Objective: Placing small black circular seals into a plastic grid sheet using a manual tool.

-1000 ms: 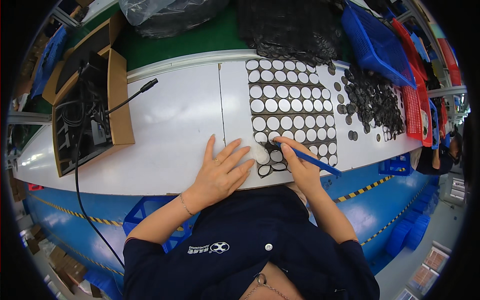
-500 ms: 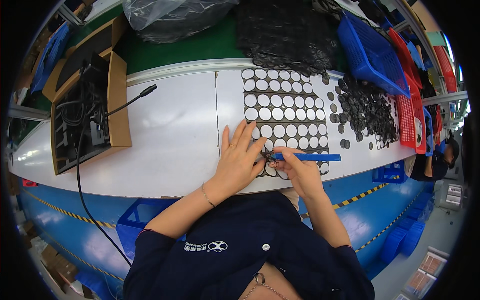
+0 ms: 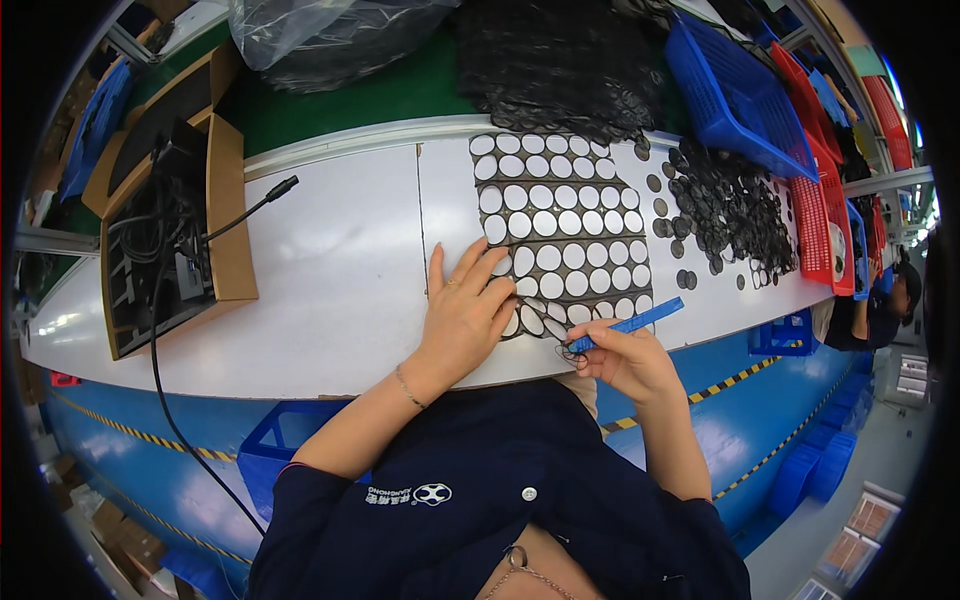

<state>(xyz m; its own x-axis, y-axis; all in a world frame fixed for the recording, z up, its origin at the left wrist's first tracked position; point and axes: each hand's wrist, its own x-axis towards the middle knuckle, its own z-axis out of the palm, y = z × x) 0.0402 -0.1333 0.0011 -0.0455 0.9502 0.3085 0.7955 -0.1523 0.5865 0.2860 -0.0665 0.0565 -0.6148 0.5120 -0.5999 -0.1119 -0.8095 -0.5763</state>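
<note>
Dark sheet [image 3: 560, 240] — edge partly hidden under parted left fingers [image 3: 488, 267] — right fingers [image 3: 615, 342] clamped on blue tool [image 3: 650, 316]

a dark navy short-sleeved shirt [image 3: 480, 440] is worn, marked with a white emblem [image 3: 434, 494] and a pale round button [image 3: 529, 494]. the left hand [image 3: 464, 312] is adorned with a ring [image 3: 452, 283]; a thin bracelet [image 3: 408, 388] and a chain necklace [image 3: 518, 566] are also worn.

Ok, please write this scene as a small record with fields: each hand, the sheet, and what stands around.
Left hand: spread, fingers over the sheet's left edge
Right hand: holds blue tool
Sheet of white discs: on white tabletop, near edge buckled beside right hand
Left side: open cardboard box with cables
Right side: dark disc pile, blue basket, red basket
</note>
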